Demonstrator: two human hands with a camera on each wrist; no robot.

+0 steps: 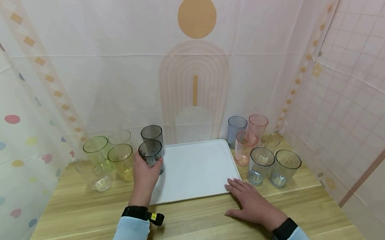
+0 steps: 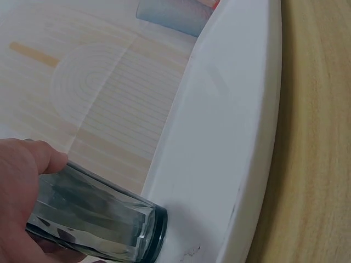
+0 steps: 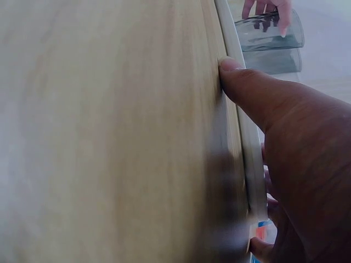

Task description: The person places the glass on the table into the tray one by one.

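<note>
Currently the left hand has its grip wrapped around a dark grey cup, held upright at the left edge of the white tray. The right hand lies flat on the wooden surface, fingers relaxed and touching the tray's near right corner. Other coloured cups stand on both sides of the tray.

One white tray is seen on one wooden table. Twelve tumblers are counted. Six are grouped left of the tray: two grey, one green, one yellow, two clear. Six are grouped on its right: one blue, two pink, two blue-grey, one clear. Two hands are visible: left hand, right hand.
</note>
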